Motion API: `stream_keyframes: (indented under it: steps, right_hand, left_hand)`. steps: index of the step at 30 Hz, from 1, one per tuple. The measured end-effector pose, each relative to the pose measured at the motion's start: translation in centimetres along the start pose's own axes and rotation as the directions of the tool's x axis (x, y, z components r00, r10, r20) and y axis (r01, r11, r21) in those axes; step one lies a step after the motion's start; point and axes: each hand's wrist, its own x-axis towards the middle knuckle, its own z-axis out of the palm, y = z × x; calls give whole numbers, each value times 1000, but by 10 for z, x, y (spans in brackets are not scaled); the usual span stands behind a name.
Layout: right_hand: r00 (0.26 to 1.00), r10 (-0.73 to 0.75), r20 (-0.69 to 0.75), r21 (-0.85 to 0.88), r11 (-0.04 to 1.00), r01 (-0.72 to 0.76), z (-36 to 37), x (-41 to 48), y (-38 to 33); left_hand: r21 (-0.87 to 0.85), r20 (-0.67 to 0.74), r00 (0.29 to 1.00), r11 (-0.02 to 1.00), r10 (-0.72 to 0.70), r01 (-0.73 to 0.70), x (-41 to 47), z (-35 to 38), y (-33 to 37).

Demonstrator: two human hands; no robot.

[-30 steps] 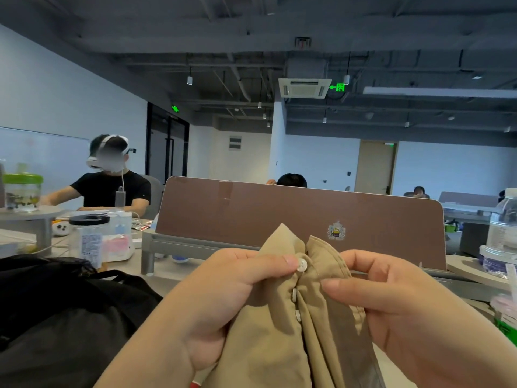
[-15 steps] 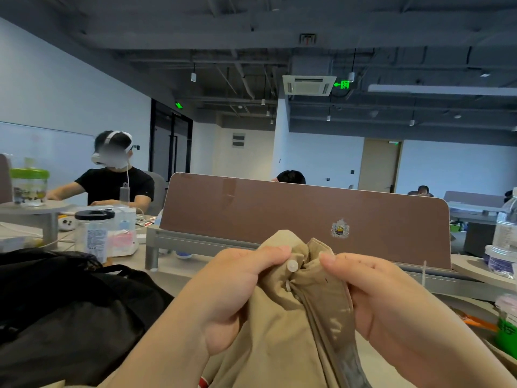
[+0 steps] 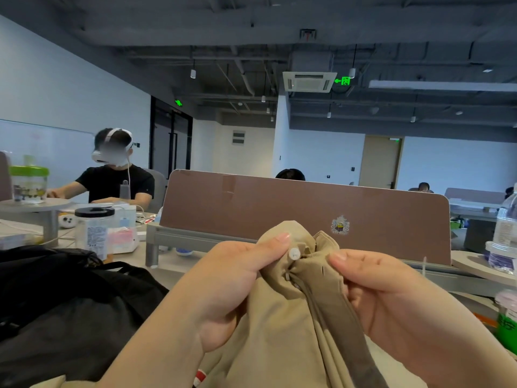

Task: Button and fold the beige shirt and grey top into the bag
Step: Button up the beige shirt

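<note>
The beige shirt (image 3: 279, 326) is held up in front of me, bunched at its collar. My left hand (image 3: 229, 289) pinches the left front edge, thumb just beside a white button (image 3: 294, 253). My right hand (image 3: 391, 298) pinches the right front edge with the buttonhole strip, thumb on top of the cloth. The two edges meet between my thumbs. A black bag (image 3: 64, 309) lies at the lower left. No grey top can be made out.
A brown desk divider (image 3: 279, 208) stands right behind the shirt. A jar with a black lid (image 3: 93, 231) and a person in a headset sit at the left. A water bottle (image 3: 505, 236) stands at the right edge.
The shirt has sunk lower and bunched more at the collar. My thumbs have drawn the two front edges closer around the white button.
</note>
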Motion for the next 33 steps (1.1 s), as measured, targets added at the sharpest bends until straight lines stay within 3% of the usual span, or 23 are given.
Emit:
stream_keyframes:
  steps: [3, 12, 19, 26, 28, 33]
  right_hand:
    - [993, -13, -114, -12, 1000, 12, 4, -3, -1]
    - [985, -45, -168, -251, 968, 1, 16, -9, 0]
    - [941, -212, -265, -476, 877, 63, 22, -9, 2]
    - [876, -318, -362, -573, 818, 60, 23, -10, 4]
    - [832, -403, -382, -661, 749, 59, 20, -11, 2]
    - [604, -671, -430, -858, 512, -41, 19, -12, 2]
  left_hand:
    - [-24, 32, 999, 1000, 4, -4, -1, 3, 0]
    - [-32, 43, 999, 999, 27, -26, 0, 2, -3]
    - [-36, 40, 998, 999, 41, -39, 0, 5, -4]
    - [-119, 125, 992, 992, -36, 51, 3, 2, -2]
    - [-144, 112, 992, 987, -51, 67, 2, 4, 0]
    - [-103, 50, 998, 994, -42, 47, 4, 8, -1]
